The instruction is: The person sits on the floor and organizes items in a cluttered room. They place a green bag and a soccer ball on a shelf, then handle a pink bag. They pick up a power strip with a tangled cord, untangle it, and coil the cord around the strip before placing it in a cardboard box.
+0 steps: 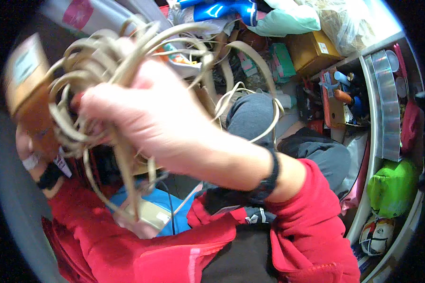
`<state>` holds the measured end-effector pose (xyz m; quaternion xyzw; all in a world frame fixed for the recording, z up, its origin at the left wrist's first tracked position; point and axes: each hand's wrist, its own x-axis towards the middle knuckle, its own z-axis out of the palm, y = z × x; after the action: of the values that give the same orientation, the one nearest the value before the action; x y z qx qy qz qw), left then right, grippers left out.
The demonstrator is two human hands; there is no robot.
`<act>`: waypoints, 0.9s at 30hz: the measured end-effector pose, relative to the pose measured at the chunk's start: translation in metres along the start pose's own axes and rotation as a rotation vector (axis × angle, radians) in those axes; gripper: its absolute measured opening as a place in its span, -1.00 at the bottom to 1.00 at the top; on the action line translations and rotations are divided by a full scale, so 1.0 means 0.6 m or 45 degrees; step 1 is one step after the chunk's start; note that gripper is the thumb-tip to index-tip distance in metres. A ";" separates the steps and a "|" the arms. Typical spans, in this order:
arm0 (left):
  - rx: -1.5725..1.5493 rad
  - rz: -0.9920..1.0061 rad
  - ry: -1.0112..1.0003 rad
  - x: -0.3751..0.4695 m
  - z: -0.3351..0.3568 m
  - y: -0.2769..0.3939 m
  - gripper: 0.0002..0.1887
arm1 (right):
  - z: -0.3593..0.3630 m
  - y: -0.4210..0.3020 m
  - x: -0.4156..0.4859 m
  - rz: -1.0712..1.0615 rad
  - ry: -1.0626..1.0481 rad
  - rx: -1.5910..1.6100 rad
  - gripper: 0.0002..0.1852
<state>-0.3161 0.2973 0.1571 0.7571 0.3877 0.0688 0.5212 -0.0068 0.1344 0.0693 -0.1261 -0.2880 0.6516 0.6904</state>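
Observation:
My right hand [145, 109] grips a tangled bundle of flat beige cable [95, 63] high in front of me at the left. Loops of this cable hang down on both sides of the hand and trail toward my knee. At the far left edge, my left hand [24, 143] is partly hidden. It holds a brown cardboard box [28, 81], blurred, with a pale label on it. Both wrists carry black bands.
On the right, a white shelf unit [366, 106] holds a clear plastic organiser [384, 106] and a green bag [391, 189]. Another brown box [311, 53] stands ahead, near plastic bags. My grey-trousered knee [251, 113] is beneath the cable. A beige flat box [150, 212] rests on something blue.

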 end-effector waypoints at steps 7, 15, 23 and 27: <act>0.033 -0.380 -0.138 0.015 0.018 -0.069 -0.22 | -0.107 0.147 0.008 0.353 0.130 0.194 -0.74; -0.567 -0.342 -0.685 0.198 0.359 -0.336 -0.31 | -0.258 0.142 -0.197 0.721 0.511 -0.528 -0.49; -1.019 -0.414 -0.778 0.216 0.517 -0.335 0.15 | -0.307 -0.074 -0.322 0.697 0.483 -0.715 -0.60; -1.066 -0.394 -0.734 0.208 0.524 -0.323 0.12 | -0.407 -0.084 -0.350 0.357 1.118 -1.582 -0.49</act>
<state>-0.1702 0.1781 -0.1844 0.4064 0.2750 -0.0709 0.8684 0.1751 -0.0265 -0.1479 -0.7723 -0.2821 0.3419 0.4550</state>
